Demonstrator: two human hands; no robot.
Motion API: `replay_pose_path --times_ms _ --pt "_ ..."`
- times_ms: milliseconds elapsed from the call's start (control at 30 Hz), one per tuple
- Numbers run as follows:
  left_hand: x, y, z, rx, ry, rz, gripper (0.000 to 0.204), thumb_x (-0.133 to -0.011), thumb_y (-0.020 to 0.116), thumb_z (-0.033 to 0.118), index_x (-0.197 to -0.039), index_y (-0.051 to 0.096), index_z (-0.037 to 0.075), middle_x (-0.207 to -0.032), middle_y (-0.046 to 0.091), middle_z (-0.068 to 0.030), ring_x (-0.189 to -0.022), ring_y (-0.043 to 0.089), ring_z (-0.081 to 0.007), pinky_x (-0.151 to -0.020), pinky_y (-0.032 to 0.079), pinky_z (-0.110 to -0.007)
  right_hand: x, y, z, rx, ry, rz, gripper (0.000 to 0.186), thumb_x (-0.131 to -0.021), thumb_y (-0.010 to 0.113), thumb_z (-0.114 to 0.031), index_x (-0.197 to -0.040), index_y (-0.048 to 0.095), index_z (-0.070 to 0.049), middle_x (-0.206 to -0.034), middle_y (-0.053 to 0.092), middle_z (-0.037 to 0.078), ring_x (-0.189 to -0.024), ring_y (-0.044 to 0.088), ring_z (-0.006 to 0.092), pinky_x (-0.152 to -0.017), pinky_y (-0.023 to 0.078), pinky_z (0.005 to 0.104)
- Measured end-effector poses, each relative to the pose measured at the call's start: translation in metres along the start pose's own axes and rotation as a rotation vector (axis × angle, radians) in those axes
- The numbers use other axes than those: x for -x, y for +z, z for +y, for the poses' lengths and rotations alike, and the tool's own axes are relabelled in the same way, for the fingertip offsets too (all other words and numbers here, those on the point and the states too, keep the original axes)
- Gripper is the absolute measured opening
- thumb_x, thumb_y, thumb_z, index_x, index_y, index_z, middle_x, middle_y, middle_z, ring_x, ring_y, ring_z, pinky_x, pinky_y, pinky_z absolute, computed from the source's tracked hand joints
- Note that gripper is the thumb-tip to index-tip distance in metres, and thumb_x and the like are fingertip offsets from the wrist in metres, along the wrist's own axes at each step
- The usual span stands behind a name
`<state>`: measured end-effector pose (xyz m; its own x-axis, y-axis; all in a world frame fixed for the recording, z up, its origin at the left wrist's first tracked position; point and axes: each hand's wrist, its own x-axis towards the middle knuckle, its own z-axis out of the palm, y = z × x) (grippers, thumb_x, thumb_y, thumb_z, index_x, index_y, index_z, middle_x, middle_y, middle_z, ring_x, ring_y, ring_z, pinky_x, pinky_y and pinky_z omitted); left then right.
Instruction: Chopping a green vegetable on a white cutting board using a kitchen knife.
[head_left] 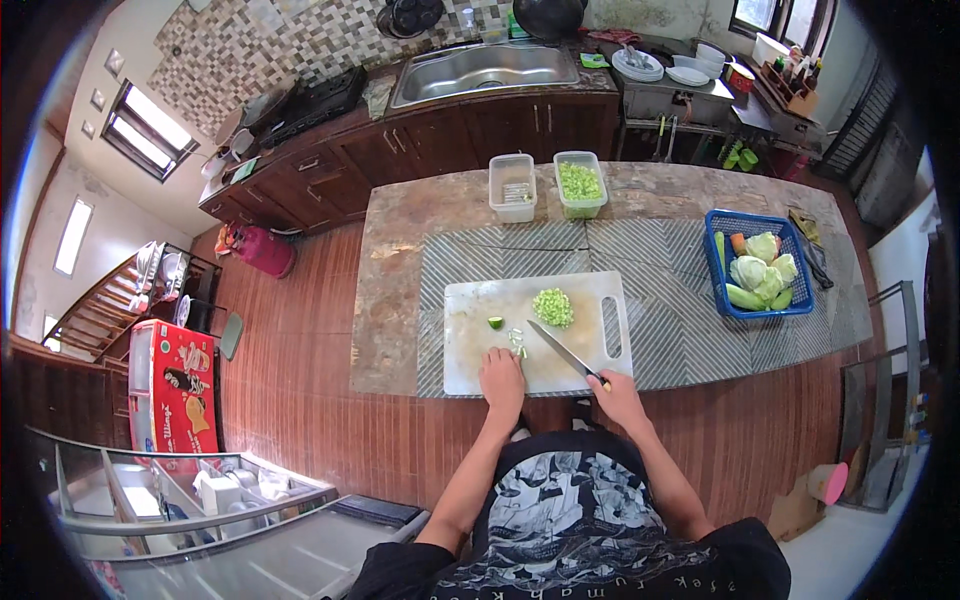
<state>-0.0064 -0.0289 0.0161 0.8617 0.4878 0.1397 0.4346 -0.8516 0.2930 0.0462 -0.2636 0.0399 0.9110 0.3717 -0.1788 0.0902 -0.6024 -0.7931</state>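
A white cutting board (470, 360) lies near the table's front edge. My right hand (617, 395) grips a kitchen knife (562, 348) by its dark handle, the blade slanting to the far left over the board. My left hand (502, 378) rests on the board, fingers bent and drawn together at some pale green vegetable strips (517, 343); what lies under the fingers is partly hidden. Beyond them sits a short green-skinned piece, probably cucumber (495, 322). A heap of diced pale green vegetable (553, 308) is beyond the knife tip.
At the table's far side stand a clear plastic container (513, 208) and another container (580, 210) holding diced greens. A blue basket (765, 312) of vegetables is at the right, beside a dark-handled item (818, 268). Past the table is a counter with a sink (485, 75).
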Motion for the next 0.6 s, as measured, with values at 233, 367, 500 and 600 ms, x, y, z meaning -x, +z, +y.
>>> replay_pose_path --times_ms 233,367,500,600 --pt "0.0 0.002 0.004 -0.054 -0.033 -0.001 0.018 -0.095 0.062 0.024 -0.1 0.064 0.006 -0.105 0.06 -0.0097 -0.103 0.059 -0.029 -0.081 0.051 -0.043 0.001 -0.003 0.002 -0.008 0.032 -0.012 0.037 -0.097 0.066 -0.033 -0.098 0.07 0.003 -0.08 0.066 0.026 -0.078 0.066 0.0443 -0.07 0.05 0.0466" --pt "0.002 -0.006 0.003 -0.018 0.009 -0.024 0.017 -0.094 0.064 0.023 -0.1 0.064 0.007 -0.104 0.06 -0.0092 -0.103 0.059 -0.0289 -0.082 0.051 -0.043 0.002 -0.005 0.002 -0.007 0.045 -0.015 0.035 -0.097 0.065 -0.031 -0.098 0.07 0.003 -0.081 0.067 0.025 -0.077 0.066 0.0425 -0.07 0.05 0.0446" --pt "0.0 -0.001 -0.002 -0.014 0.038 -0.039 0.017 -0.091 0.067 0.022 -0.1 0.064 0.007 -0.105 0.06 -0.0087 -0.103 0.059 -0.0288 -0.081 0.051 -0.044 0.004 -0.006 0.002 -0.003 0.036 -0.009 0.035 -0.097 0.065 -0.032 -0.098 0.07 0.003 -0.082 0.066 0.026 -0.078 0.066 0.0426 -0.07 0.05 0.0445" --pt "-0.007 -0.001 -0.007 0.046 0.104 0.008 0.014 -0.09 0.068 0.017 -0.098 0.064 0.006 -0.103 0.061 -0.0095 -0.1 0.059 -0.0301 -0.082 0.05 -0.044 0.002 -0.006 0.002 -0.013 0.067 -0.026 0.036 -0.096 0.066 -0.035 -0.101 0.071 0.001 -0.084 0.067 0.027 -0.083 0.066 0.0458 -0.072 0.05 0.0486"
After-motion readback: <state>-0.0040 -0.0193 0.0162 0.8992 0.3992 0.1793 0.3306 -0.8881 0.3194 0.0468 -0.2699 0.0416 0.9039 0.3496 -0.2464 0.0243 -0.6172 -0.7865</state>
